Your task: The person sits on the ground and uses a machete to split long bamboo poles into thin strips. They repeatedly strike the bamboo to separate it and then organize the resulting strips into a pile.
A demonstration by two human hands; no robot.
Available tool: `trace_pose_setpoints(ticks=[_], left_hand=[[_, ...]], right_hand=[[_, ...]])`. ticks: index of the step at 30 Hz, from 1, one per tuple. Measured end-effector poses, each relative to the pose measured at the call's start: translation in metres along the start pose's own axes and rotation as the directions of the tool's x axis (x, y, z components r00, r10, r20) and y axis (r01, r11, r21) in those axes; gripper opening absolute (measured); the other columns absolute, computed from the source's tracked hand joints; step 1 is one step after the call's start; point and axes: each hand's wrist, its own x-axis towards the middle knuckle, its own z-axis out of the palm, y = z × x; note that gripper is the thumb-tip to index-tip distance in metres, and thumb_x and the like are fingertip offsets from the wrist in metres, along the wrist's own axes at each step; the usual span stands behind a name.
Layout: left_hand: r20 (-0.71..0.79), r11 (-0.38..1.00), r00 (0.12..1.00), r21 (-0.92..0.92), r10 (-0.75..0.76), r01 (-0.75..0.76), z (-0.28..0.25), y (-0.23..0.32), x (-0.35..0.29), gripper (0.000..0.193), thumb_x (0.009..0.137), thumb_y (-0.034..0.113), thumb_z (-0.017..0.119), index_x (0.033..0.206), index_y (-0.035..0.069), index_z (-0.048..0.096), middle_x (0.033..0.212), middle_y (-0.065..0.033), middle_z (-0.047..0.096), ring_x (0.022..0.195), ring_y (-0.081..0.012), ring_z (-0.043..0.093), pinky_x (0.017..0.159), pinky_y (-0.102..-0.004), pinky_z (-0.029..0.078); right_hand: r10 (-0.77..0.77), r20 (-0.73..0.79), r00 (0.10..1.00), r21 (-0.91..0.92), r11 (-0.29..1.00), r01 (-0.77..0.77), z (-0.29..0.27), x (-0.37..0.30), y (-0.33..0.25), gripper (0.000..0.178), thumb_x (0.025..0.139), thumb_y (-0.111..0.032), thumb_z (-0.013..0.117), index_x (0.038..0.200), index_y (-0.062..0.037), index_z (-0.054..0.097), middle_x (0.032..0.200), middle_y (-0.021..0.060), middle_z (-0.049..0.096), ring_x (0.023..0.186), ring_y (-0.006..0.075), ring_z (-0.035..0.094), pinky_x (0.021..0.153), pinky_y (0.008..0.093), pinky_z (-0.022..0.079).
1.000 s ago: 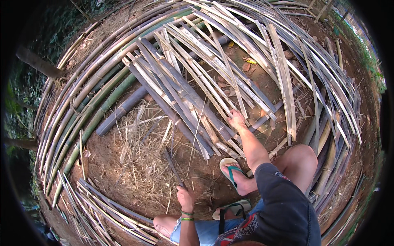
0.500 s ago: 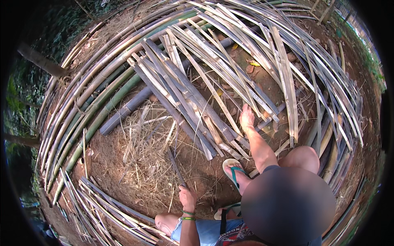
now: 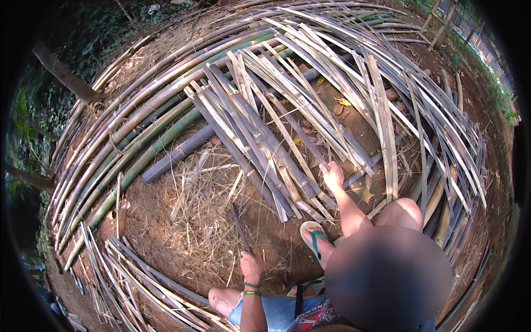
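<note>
My left hand (image 3: 251,267), wearing thin bracelets at the wrist, is closed round the near end of a long dark-bladed knife (image 3: 239,228). The blade points away over pale bamboo shavings (image 3: 202,207). Further off and to the right, my right hand (image 3: 333,177) is closed on the near end of a dark split bamboo strip (image 3: 298,128). That strip slants away to the far left, over the gap between two groups of strips. Left of this hand lies a pile of split bamboo strips (image 3: 260,141), resting across a thick dark bamboo pole (image 3: 180,155).
Whole bamboo poles (image 3: 149,138) curve along the left and far side. More split strips (image 3: 442,119) lie to the right, and thin strips (image 3: 149,282) at lower left. My sandalled foot (image 3: 319,240) rests on bare soil. A tree trunk (image 3: 66,74) stands at far left.
My right hand has drawn slightly nearer and taken hold of a dark bamboo strip, whose far end has shifted. My left hand keeps the knife in nearly the same place. The view has tilted slightly.
</note>
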Motion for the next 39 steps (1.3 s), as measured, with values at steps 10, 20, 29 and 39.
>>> trace_pose_setpoints(ticks=[10,20,29,39], left_hand=[[-0.015,0.999,1.000,-0.029,0.024,-0.024,-0.004,-0.005,-0.001,0.036,0.081,0.024,0.066,0.096,-0.006,0.052,0.084,-0.0315,0.066,0.081,-0.0477,0.066,0.073,-0.0519,0.053],[0.006,0.997,0.998,-0.032,0.070,-0.070,-0.008,-0.015,0.007,0.036,0.082,0.024,0.064,0.095,-0.007,0.052,0.084,-0.0328,0.066,0.082,-0.0472,0.067,0.073,-0.0520,0.054],[0.077,0.996,0.997,-0.091,0.006,0.001,-0.027,-0.018,0.011,0.036,0.083,0.026,0.062,0.096,-0.007,0.056,0.089,-0.0321,0.066,0.087,-0.0480,0.065,0.079,-0.0515,0.053],[0.178,0.989,0.979,-0.091,-0.095,0.113,-0.043,-0.024,0.018,0.046,0.080,0.027,0.065,0.107,-0.009,0.060,0.107,-0.0332,0.064,0.106,-0.0435,0.063,0.093,-0.0465,0.051]], right_hand=[[0.140,-0.138,0.981,0.223,0.969,-0.107,-0.016,-0.059,-0.046,0.039,0.085,-0.045,0.070,0.090,-0.0071,0.064,0.077,0.0186,0.069,0.077,0.0416,0.066,0.071,0.0502,0.049],[0.102,-0.181,0.978,0.479,0.878,-0.003,-0.038,-0.040,-0.087,0.038,0.085,-0.041,0.073,0.090,-0.0044,0.064,0.070,0.0132,0.066,0.066,0.0307,0.065,0.065,0.0432,0.048],[-0.094,0.008,0.996,0.635,0.769,0.068,-0.038,-0.075,-0.124,0.019,0.096,-0.021,0.061,0.096,-0.0022,0.059,0.070,0.0060,0.065,0.058,0.0135,0.061,0.055,0.0299,0.049],[0.003,0.727,0.687,0.451,0.752,-0.480,0.003,-0.099,-0.157,0.034,0.098,-0.012,0.048,0.128,0.0021,0.043,0.086,0.0120,0.066,0.065,0.0170,0.062,0.056,0.0293,0.051]])
